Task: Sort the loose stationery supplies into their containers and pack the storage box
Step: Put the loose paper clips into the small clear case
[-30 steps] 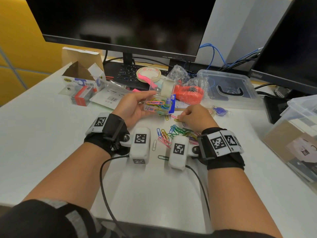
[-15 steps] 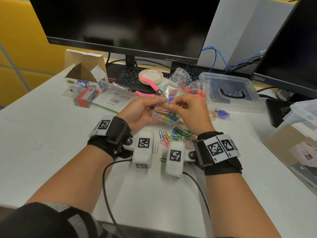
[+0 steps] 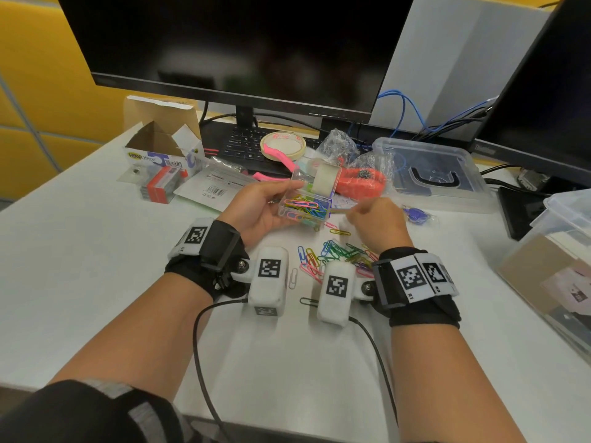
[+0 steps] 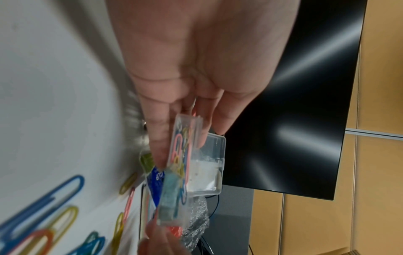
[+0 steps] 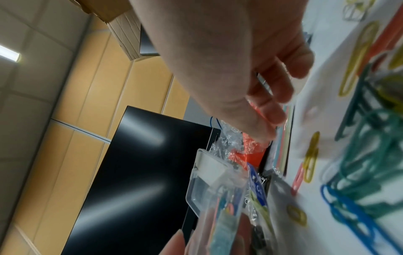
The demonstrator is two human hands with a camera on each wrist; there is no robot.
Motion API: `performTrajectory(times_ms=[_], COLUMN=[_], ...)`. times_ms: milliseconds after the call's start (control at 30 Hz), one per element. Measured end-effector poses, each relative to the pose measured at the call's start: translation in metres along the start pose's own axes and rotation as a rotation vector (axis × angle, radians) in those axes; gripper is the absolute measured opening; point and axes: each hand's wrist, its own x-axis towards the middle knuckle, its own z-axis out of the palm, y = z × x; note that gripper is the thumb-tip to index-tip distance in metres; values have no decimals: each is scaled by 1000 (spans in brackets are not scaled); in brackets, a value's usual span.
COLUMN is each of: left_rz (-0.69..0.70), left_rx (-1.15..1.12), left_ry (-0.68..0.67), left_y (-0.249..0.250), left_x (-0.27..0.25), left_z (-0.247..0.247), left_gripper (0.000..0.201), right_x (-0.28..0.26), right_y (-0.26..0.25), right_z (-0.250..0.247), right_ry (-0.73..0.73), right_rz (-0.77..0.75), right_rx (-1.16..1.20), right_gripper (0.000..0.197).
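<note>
My left hand (image 3: 271, 203) grips a small clear plastic clip box (image 3: 303, 207), lid (image 3: 321, 177) tipped open, with several coloured paper clips inside. The left wrist view shows my fingers (image 4: 161, 141) under the clip box (image 4: 181, 165) and my thumb on its other side. My right hand (image 3: 361, 215) hovers just right of the box with loosely curled fingers; the right wrist view shows nothing between my right fingers (image 5: 272, 96). A pile of loose coloured paper clips (image 3: 339, 254) lies on the white table between my wrists, also seen as a loose clip pile (image 5: 359, 155).
An orange item in a plastic bag (image 3: 358, 182), a tape roll (image 3: 283, 145) and a keyboard (image 3: 236, 145) lie behind the box. A clear storage lid (image 3: 441, 174) sits back right, a clear storage box (image 3: 550, 260) at right, an open cardboard box (image 3: 160, 145) back left.
My right hand went from the clip pile up to the box mouth, then drew back right and down. The left hand kept the box, tipping it slightly.
</note>
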Motion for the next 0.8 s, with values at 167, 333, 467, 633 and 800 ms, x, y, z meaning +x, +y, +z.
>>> performTrajectory(times_ms=[167, 333, 467, 633, 800], left_rz=[-3, 1, 1, -3, 5], left_rx=[-6, -4, -5, -22, -29], left_ry=[7, 14, 13, 15, 12], left_y=[1, 1, 1, 1, 2], left_x=[-1, -2, -3, -2, -1], left_z=[0, 1, 1, 0, 0], left_gripper=[24, 25, 25, 24, 21], right_x=[-3, -6, -7, -6, -2], right_y=[-8, -13, -13, -10, -8], right_z=[6, 7, 7, 6, -2], right_ry=[-249, -327, -324, -213, 120], right_rz=[-79, -109, -139, -149, -130], right_rx=[-116, -41, -32, -75, 107], right_gripper=[26, 10, 4, 12, 18])
